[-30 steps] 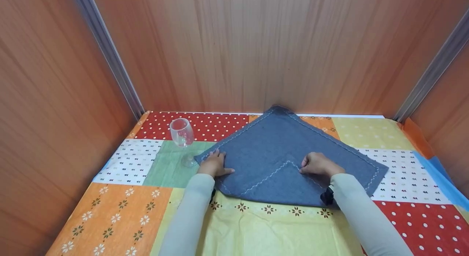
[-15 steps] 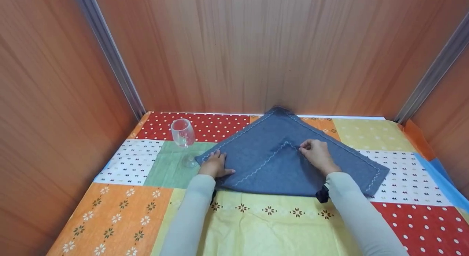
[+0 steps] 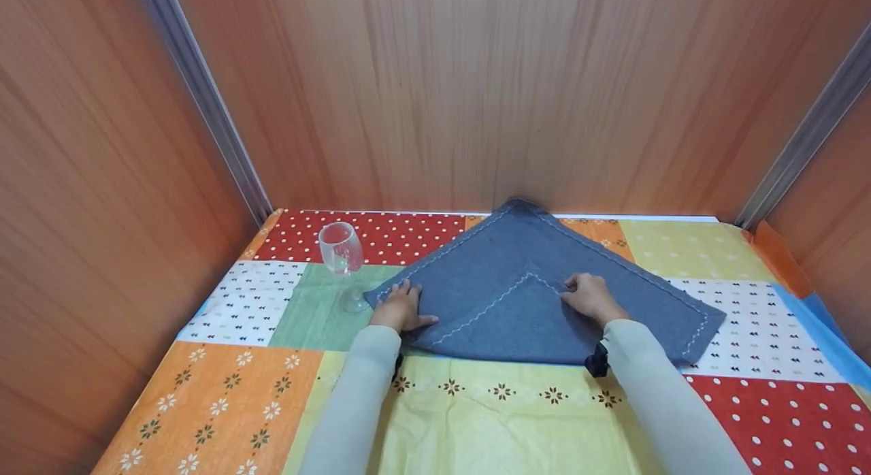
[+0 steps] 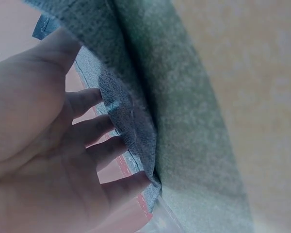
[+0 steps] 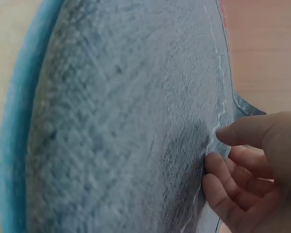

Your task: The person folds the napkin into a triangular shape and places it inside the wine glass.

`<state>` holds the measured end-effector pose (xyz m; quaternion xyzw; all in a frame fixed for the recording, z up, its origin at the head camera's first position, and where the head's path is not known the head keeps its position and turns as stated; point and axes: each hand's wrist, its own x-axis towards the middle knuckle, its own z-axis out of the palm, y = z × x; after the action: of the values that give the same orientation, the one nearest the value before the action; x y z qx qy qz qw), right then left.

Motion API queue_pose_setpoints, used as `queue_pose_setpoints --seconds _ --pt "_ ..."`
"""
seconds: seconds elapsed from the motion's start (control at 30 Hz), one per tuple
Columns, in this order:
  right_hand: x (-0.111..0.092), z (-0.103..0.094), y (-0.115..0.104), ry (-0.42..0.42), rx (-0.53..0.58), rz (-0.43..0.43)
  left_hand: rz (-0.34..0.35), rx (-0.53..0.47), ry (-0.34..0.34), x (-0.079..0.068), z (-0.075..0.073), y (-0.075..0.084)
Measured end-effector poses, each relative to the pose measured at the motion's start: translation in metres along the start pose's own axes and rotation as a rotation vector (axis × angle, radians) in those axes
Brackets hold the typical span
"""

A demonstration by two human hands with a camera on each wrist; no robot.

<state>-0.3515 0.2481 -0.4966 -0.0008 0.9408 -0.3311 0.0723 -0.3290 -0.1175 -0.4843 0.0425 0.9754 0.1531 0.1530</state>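
Observation:
A blue-grey cloth napkin (image 3: 476, 284) with wavy white stitching along its borders lies on the table, its near part folded over into a pointed flap (image 3: 507, 325). My left hand (image 3: 400, 307) rests on the napkin's left corner, fingers spread and the thumb pointing right. In the left wrist view the fingertips (image 4: 106, 155) touch the fabric. My right hand (image 3: 590, 297) pinches the flap's stitched right edge between thumb and fingers; the right wrist view shows this edge (image 5: 216, 121) close up. A clear stemmed wine glass (image 3: 341, 249) stands upright just left of my left hand.
A patchwork tablecloth (image 3: 228, 400) in orange, red, green, white and yellow covers the table. Wood-grain panels (image 3: 435, 101) close in the back and both sides. The napkin's far corner reaches the back panel. Orange and blue fabric (image 3: 813, 318) hangs at the right edge.
My right hand has carried the flap's point away from me, then brought it slightly back and lower. The napkin's near fold has shifted farther from me. My left hand has stayed in place.

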Motion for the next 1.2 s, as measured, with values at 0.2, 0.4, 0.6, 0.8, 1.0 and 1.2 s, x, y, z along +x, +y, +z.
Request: queue_pose_setpoints --seconds 0.2,0.4,0.6,0.8,1.0,1.2 --pt "-0.001 -0.004 0.006 0.115 0.034 -0.016 0.015 0.010 -0.012 -0.001 -0.004 -0.001" --pt "0.004 0.001 0.007 0.319 0.071 -0.136 0.049 0.024 -0.042 -0.003 -0.009 -0.007" --pt "0.009 0.003 0.004 0.403 0.122 -0.187 0.050 0.014 -0.045 -0.002 -0.011 -0.006" --pt "0.005 0.001 0.006 0.155 0.095 -0.132 0.044 0.000 -0.048 -0.003 -0.011 -0.005" --pt "-0.002 -0.007 0.009 0.009 0.020 -0.121 0.045 -0.006 -0.050 -0.004 -0.011 -0.007" --pt "-0.013 -0.024 0.026 -0.010 -0.080 -0.078 0.038 -0.008 -0.044 -0.004 -0.009 -0.006"
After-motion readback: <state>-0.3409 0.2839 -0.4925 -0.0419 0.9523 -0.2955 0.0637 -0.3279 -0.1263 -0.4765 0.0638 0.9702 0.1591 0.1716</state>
